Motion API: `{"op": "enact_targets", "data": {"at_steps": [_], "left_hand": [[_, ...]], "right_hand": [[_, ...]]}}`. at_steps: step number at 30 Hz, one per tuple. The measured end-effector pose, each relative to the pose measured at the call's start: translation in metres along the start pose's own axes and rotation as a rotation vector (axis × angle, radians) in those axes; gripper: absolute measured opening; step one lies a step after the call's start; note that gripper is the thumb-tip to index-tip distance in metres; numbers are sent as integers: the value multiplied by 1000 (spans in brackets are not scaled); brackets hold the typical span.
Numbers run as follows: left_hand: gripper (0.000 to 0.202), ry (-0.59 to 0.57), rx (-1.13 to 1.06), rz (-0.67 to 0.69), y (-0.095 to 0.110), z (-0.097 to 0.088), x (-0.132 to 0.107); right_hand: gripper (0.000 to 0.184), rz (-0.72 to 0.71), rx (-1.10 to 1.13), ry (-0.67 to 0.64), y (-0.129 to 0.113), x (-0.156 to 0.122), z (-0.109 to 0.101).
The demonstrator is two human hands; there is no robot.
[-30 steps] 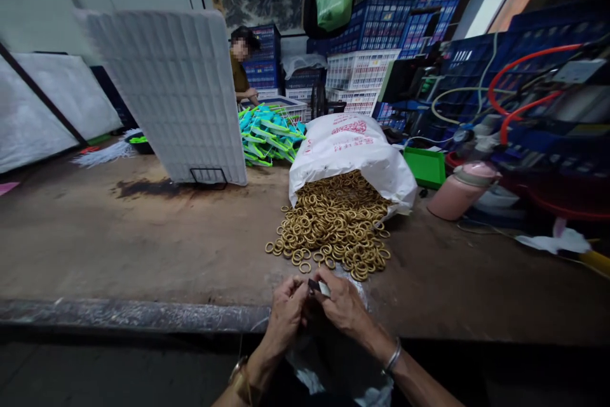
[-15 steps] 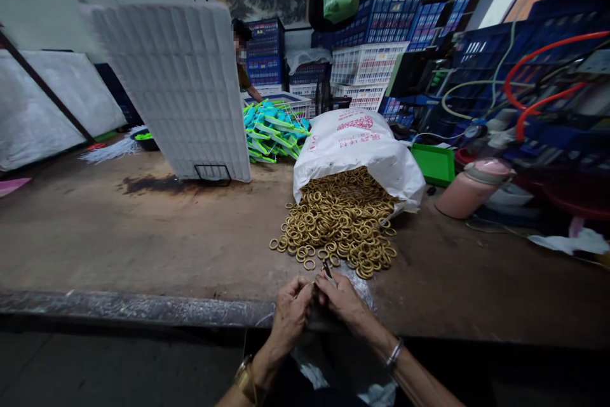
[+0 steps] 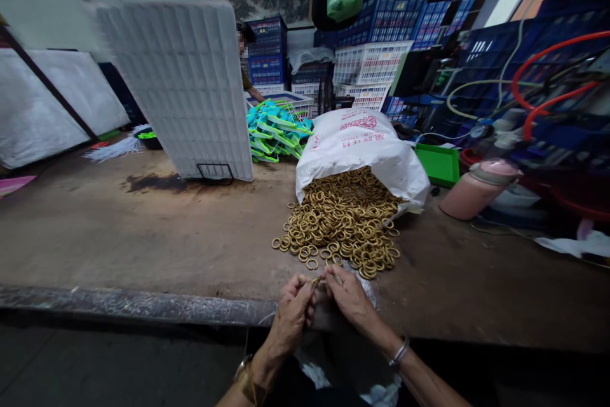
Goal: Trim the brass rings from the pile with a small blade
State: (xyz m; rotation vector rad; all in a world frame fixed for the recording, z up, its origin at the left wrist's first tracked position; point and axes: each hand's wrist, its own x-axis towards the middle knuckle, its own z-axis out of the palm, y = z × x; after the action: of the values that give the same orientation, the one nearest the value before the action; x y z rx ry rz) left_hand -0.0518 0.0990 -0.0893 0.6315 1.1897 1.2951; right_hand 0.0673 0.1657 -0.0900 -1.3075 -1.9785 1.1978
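Note:
At the table's front edge, my left hand (image 3: 293,312) is closed, pinching a small brass-coloured ring (image 3: 315,280) between thumb and forefinger. Close beside it on the right, my right hand (image 3: 350,296) is closed around a slim tool (image 3: 337,277), mostly hidden by the fingers; its kind is unclear. The right fingertips come up to the ring, and whether they touch it I cannot tell. Just beyond both hands lies a heap of brass-coloured rings (image 3: 343,223), spilling from the mouth of a white woven sack (image 3: 352,143) on its side.
A tall white ribbed panel (image 3: 176,89) stands on the wooden table (image 3: 95,235) in a black wire stand. Behind are green and turquoise pieces (image 3: 276,131) and a co-worker's arm (image 3: 255,94). To the right stand a green tray (image 3: 437,164) and a pink bottle (image 3: 479,191).
My right hand has turned slightly, so the tool's dark tip no longer shows above the fingers. The hands have parted a little, and the ring between them is now visible.

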Motion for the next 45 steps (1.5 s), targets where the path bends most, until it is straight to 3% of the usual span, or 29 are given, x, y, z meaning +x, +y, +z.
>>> {"op": "enact_targets", "data": {"at_steps": [3, 5, 15, 18, 21, 27, 33, 45], "left_hand": [[35, -7, -36, 5, 1, 0, 0], [35, -13, -48, 4, 2, 0, 0], [33, -15, -8, 21, -2, -2, -3], [33, -59, -37, -14, 1, -3, -11], [29, -112, -138, -32, 7, -5, -19], [27, -91, -295, -49, 8, -9, -16], [23, -73, -335, -23, 7, -11, -14], [22, -83, -442, -110, 7, -14, -14]], "right_hand": [[13, -118, -260, -62, 0, -6, -2], [21, -148, -366, -119, 1, -9, -1], [31, -130, -603, -168, -2, -11, 0], [26, -116, -686, -124, 5, -5, -4], [20, -68, -750, -2, 13, 4, -8], [10, 6, -766, 160, 10, 13, -5], [12, 47, -811, 160, 6, 15, -2], [16, 57, -850, 156, 10, 22, -2]]}}
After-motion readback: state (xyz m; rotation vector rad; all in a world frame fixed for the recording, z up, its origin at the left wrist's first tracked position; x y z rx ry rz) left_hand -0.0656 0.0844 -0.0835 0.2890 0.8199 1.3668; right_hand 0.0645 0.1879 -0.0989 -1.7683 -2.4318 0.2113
